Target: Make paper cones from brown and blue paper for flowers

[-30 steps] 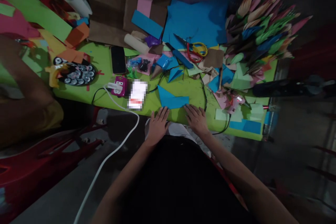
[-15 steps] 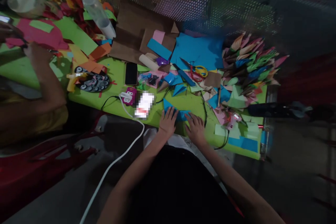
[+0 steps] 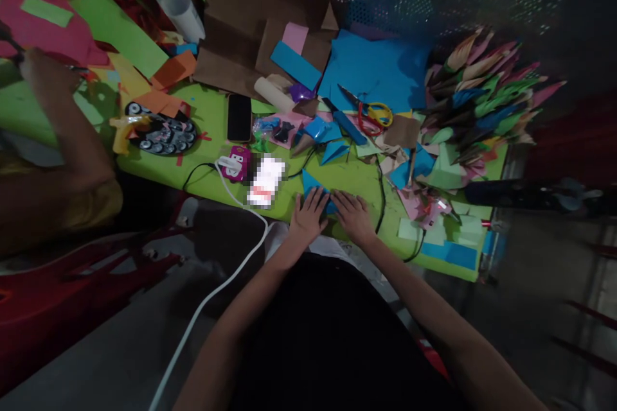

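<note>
A piece of blue paper (image 3: 312,181) lies at the front edge of the green-covered table, its pointed corner showing past my fingers. My left hand (image 3: 308,213) rests flat on it, fingers stretched out. From the other side my right hand (image 3: 353,213) presses down on the same sheet with straight fingers, close to my left fingertips. Most of the paper is covered by both hands. Beyond them lies a smaller folded blue piece (image 3: 334,152). Left of my hands is a lit phone (image 3: 266,181), its screen blurred out.
Scissors (image 3: 373,115) lie among paper scraps. A pink glue gun (image 3: 436,207) sits at the right, near a bundle of coloured paper cones (image 3: 486,99). A dark phone (image 3: 240,117) and a magenta socket block (image 3: 237,164) are at left. Another person's arm (image 3: 62,103) reaches in.
My right hand has slid left over the blue paper, closer to my left hand. The view has shifted, so the table appears higher.
</note>
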`<state>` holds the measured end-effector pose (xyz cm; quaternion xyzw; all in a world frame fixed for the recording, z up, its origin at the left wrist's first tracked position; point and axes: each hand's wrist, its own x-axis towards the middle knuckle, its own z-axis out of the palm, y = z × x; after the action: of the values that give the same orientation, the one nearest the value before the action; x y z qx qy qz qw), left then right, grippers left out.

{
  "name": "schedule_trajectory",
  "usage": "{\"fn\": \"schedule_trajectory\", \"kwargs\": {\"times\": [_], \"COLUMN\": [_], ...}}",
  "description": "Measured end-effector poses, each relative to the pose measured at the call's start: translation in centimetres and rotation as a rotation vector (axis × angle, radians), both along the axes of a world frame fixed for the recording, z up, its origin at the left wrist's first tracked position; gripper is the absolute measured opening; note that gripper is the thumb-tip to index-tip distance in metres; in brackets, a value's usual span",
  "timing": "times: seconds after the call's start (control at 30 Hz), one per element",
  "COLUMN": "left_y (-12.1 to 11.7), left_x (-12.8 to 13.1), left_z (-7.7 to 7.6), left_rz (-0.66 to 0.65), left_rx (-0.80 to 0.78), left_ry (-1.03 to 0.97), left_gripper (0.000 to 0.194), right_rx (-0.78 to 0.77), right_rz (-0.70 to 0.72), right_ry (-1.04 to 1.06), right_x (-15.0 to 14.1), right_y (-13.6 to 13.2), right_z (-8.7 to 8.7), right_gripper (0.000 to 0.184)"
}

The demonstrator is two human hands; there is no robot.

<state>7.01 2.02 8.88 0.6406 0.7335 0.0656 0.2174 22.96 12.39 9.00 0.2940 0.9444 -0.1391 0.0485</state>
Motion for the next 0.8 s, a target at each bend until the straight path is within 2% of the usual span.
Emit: {"fn": "schedule_trajectory", "kwargs": {"times": [0.17,0.3,0.53,0.63,0.8], "left_y": [0.0,0.2,0.1,-0.2,-0.2], "left_x": [0.0,0.1,-1.0,-2.0,-3.1], "left_z": [0.0,0.3,0.6,0.9,1.4], "left_rz": [-0.002,0.004,-0.001,0.016,-0.002], "left_rx": [0.007,0.006,0.03,0.048,0.048], "left_ry": [-0.005,-0.007,-0.022,-0.053,-0.086], "left_gripper": [0.071,0.069,0.068,0.071,0.069], "right_rx": [0.004,0.035,-0.076,-0.085,-0.035], "right_rz": [-0.001,-0.036,0.04,0.012,-0.156], "right_ry": [-0.029,-0.029,-0.038,-0.017,0.075], "right_x": [1.8,2.9,2.7,2.4,0.5], "right_y": [-0.1,-1.4,-3.7,-3.0,0.0], "right_z": [-0.1,0.2,0.2,0.6,1.9], "right_gripper": [0.055,0.058,0.055,0.055,0.061]}}
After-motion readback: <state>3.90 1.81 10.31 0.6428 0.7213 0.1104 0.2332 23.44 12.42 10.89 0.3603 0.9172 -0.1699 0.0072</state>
